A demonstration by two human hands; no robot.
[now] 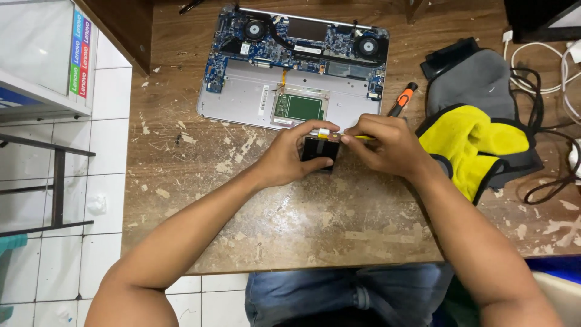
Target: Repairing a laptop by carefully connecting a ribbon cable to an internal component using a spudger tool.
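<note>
Both hands grip one small black part: left hand (284,158) and right hand (387,145) clasp the black part (319,149), I see, near the opened laptop (290,66) on the tabletop (302,224).

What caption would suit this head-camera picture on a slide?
Both hands, left and right, hold a small black part in front of an opened laptop on a worn wooden table.
</note>
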